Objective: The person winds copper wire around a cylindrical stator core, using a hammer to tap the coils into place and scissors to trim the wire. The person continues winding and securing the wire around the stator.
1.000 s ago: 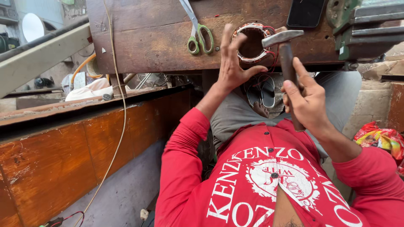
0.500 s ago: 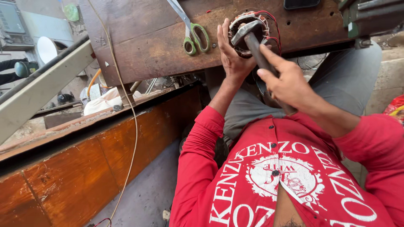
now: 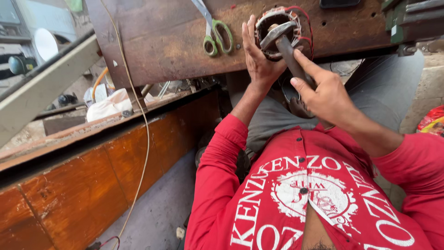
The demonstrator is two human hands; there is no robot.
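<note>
The left hand [image 3: 259,60] is pressed flat against the side of a motor stator [image 3: 283,31], its fingers [image 3: 246,39] spread and extended upward along the stator's left edge, steadying it rather than closing round it. The stator is a round ring with copper-coloured windings and red wires looping over its right side, and it rests on the worn brown wooden bench [image 3: 166,37] near that bench's front edge. The right hand [image 3: 323,95] has its fingers wrapped round the dark handle of a hammer [image 3: 284,39], with the index finger stretched along the handle towards the head; the metal hammer head sits over the open middle of the stator, touching or just above the windings, which of the two cannot be told. A pair of scissors with green handles [image 3: 216,37] lies on the bench just left of the left hand, blades pointing away. Both sleeves are red, part of a red shirt [image 3: 296,203] with white print. A thin pale cord [image 3: 138,115] hangs down from the bench across an orange-brown wooden panel [image 3: 92,185] at the left. A green metal vice-like fixture [image 3: 409,18] sits at the bench's right end
</note>
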